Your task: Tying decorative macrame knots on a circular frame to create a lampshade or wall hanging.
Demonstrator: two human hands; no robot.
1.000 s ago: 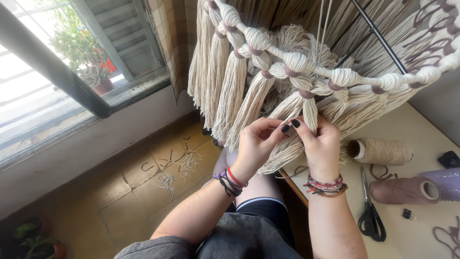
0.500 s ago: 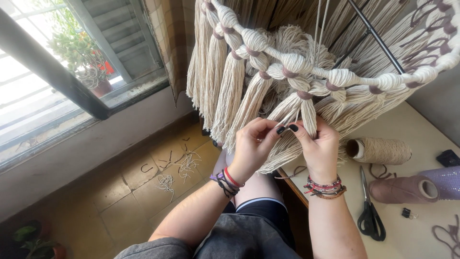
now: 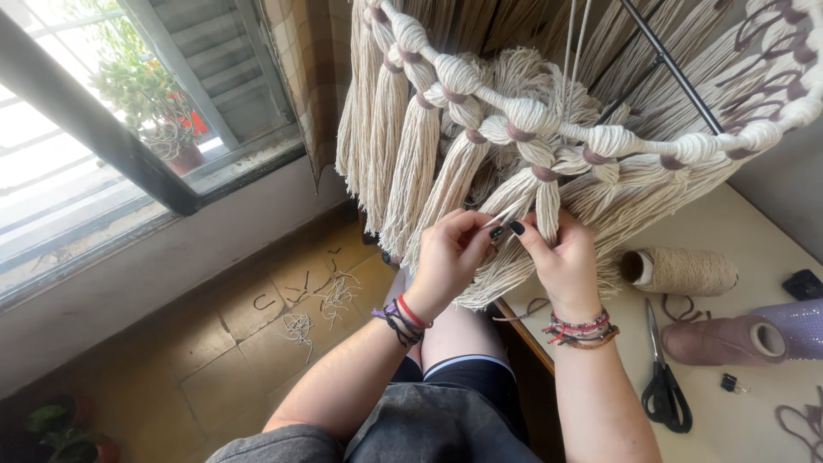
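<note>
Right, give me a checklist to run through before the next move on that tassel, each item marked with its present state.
1. Both hands on the work: left hand and right hand pinch the strands of the cream tassel hanging at the middle. Ok.
2. Tassel's mauve wrap sits in place below its head. Ok.
3. Scissors lie shut on the table, near the right forearm. Ok.
4. Cream cord spool lies on its side beside the fringe. Ok.
5. Strands pinched evenly: fingers cover them. Cannot tell.
6. Floor under the fringe: cord offcuts lie scattered. Not ok.
</note>
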